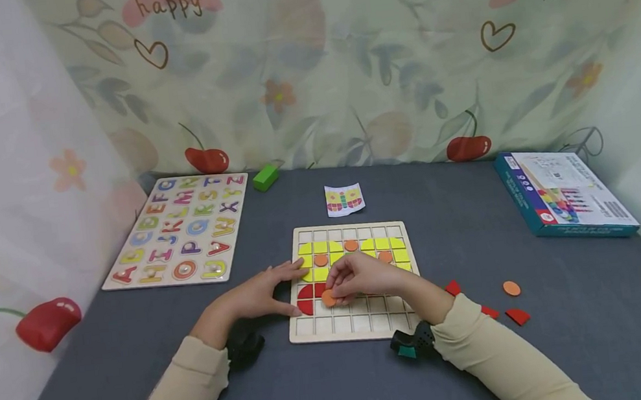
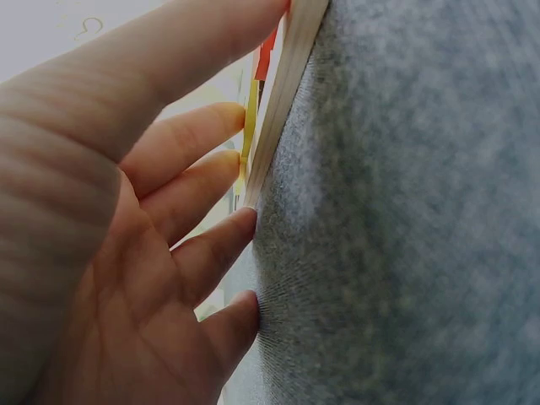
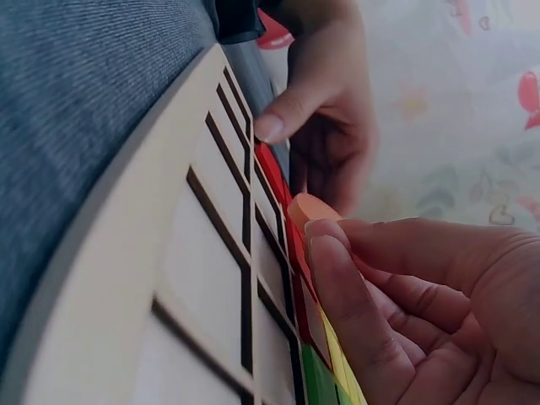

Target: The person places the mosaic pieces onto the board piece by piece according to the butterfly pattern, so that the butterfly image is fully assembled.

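Observation:
A wooden grid board (image 1: 352,336) lies on the dark cloth. Yellow pieces (image 1: 382,244) fill much of its upper rows, with orange discs among them. Red pieces (image 1: 306,307) sit at the lower left of the grid, and a green piece (image 3: 319,375) shows in the right wrist view. My right hand (image 1: 372,276) pinches an orange disc (image 1: 328,299) between thumb and fingertips, just above the cells beside the red pieces. At the board's left edge, my left hand (image 1: 260,291) rests with fingers spread and its thumb by the red pieces, holding nothing.
Loose red pieces (image 1: 518,317) and an orange disc (image 1: 511,288) lie right of the board. A butterfly pattern card (image 1: 345,200) is behind it. An alphabet puzzle (image 1: 183,232) and green block (image 1: 265,178) stand left, a box (image 1: 569,193) right. A teal piece (image 1: 407,352) lies near my right wrist.

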`<state>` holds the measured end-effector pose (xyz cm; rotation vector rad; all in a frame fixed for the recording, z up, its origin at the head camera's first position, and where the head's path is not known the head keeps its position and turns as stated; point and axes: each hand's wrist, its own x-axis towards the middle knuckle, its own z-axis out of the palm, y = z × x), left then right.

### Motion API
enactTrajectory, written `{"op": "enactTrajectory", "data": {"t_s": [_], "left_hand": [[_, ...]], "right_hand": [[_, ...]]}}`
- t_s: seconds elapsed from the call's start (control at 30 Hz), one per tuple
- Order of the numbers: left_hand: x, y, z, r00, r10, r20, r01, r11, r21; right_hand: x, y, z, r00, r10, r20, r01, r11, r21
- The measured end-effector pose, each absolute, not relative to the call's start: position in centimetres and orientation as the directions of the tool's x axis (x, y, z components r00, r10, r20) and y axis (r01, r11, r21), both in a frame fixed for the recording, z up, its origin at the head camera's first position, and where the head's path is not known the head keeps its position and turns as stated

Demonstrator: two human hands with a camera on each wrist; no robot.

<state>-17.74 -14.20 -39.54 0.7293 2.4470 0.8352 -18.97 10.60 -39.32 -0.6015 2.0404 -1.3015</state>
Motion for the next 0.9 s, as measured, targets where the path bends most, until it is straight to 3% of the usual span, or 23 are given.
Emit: {"op": "enactTrajectory", "data": {"t_s": [0.5, 0.9], "left_hand": [[-17.8, -14.3, -39.6, -0.756, 0.615, -0.223, 0.344, 0.664, 0.664], [-17.7, -14.2, -39.5, -0.757, 0.612, -0.228, 0.342, 0.669, 0.660]], "right_hand": [[-18.3, 9.7, -39.1, -0.707, -0.686, -0.174, -0.254, 0.475, -0.842], [-17.9, 13.1, -38.8, -0.754, -0.637, -0.161, -0.257, 0.511, -0.820]]}}
